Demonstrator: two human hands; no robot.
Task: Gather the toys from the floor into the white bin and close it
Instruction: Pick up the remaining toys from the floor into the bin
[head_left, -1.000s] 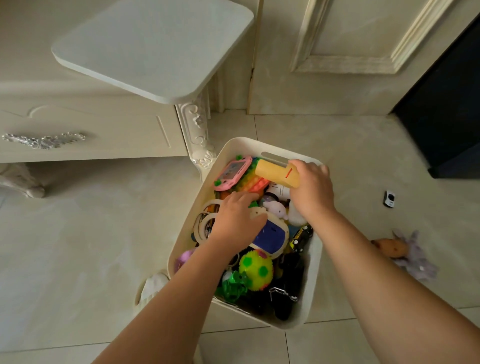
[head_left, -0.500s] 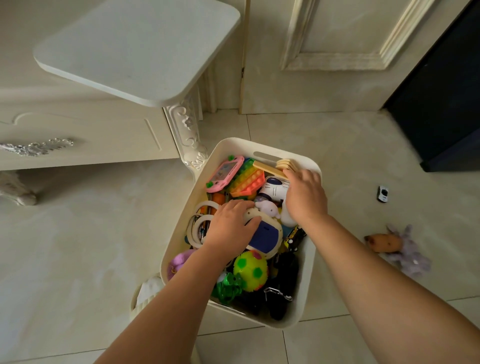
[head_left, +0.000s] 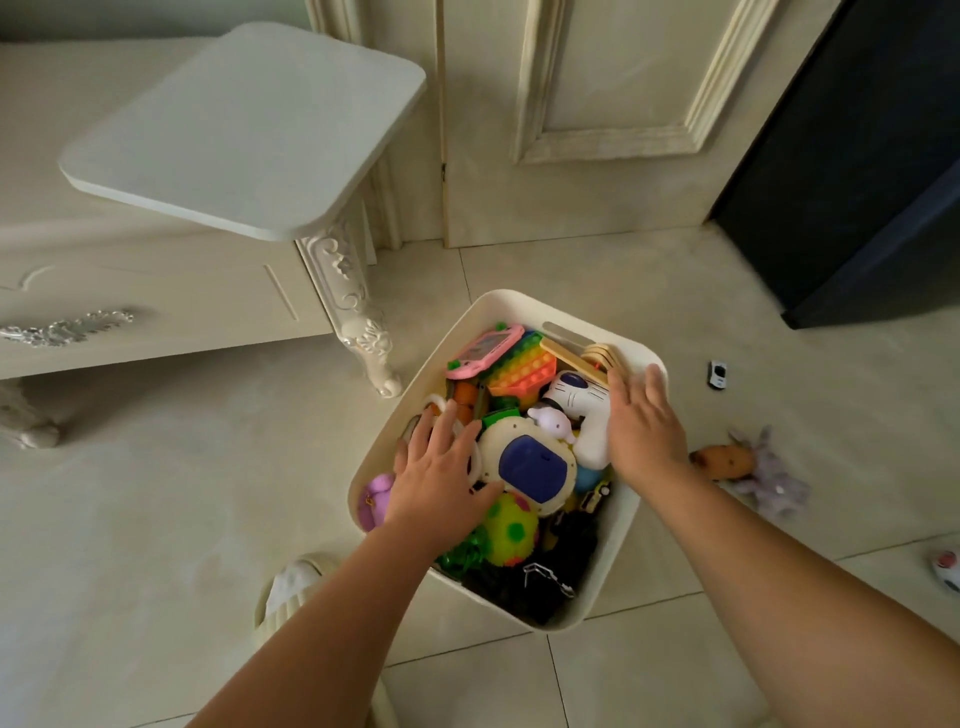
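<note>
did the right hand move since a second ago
Yes. The right hand drew back from the white bin's far rim toward the person, now flat over its right side.

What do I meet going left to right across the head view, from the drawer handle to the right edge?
silver drawer handle → left hand → blue-and-white toy → right hand → orange plush → purple plush → white-and-pink toy

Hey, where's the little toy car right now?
In the head view the toy car lies on the floor to the right of the white bin, past the right hand and beyond the purple plush toy.
</note>
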